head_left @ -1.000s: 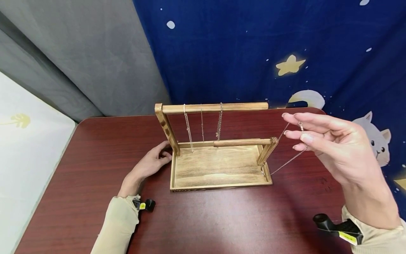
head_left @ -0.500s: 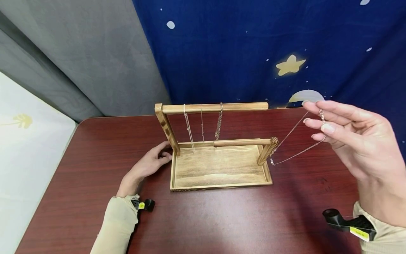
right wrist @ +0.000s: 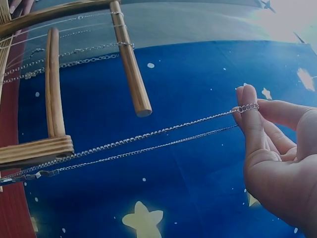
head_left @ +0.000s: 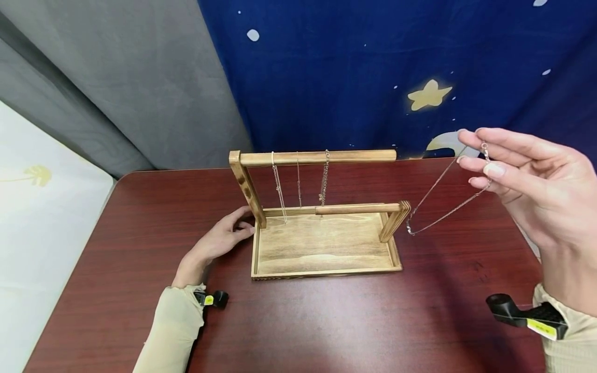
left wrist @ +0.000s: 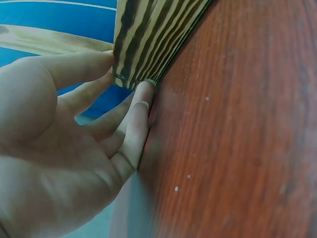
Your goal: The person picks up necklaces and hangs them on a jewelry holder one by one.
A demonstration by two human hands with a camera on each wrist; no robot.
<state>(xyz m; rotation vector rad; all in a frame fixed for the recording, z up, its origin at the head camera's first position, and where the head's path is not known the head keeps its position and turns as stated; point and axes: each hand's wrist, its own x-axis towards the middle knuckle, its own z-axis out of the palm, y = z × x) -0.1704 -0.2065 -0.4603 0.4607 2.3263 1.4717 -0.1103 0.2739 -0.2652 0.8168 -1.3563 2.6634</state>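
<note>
A silver necklace (head_left: 448, 215) hangs in a loop from my right hand (head_left: 536, 181), which pinches its clasp end between thumb and fingers, to the right of a wooden jewelry stand (head_left: 326, 272). In the right wrist view, the chain (right wrist: 163, 131) runs from the fingers past the end of the stand's shorter bar. My left hand (head_left: 221, 239) holds the stand at its left end, beside the taller post; the left wrist view has its thumb and fingertips (left wrist: 143, 89) against the striped wood. Over the upper bar (head_left: 359, 156) hang several thin necklaces, one a thicker chain (head_left: 324, 178).
The stand has a shallow tray base and a lower bar (head_left: 356, 209) on its right post. It stands on a dark red table (head_left: 317, 321). Behind the table hang a grey curtain (head_left: 130, 77) and a blue curtain (head_left: 326, 67) with star prints.
My right hand has moved right and slightly up, away from the stand. The necklace's lower end has come off the tray's right corner and hangs free beside the post. The left hand stays put.
</note>
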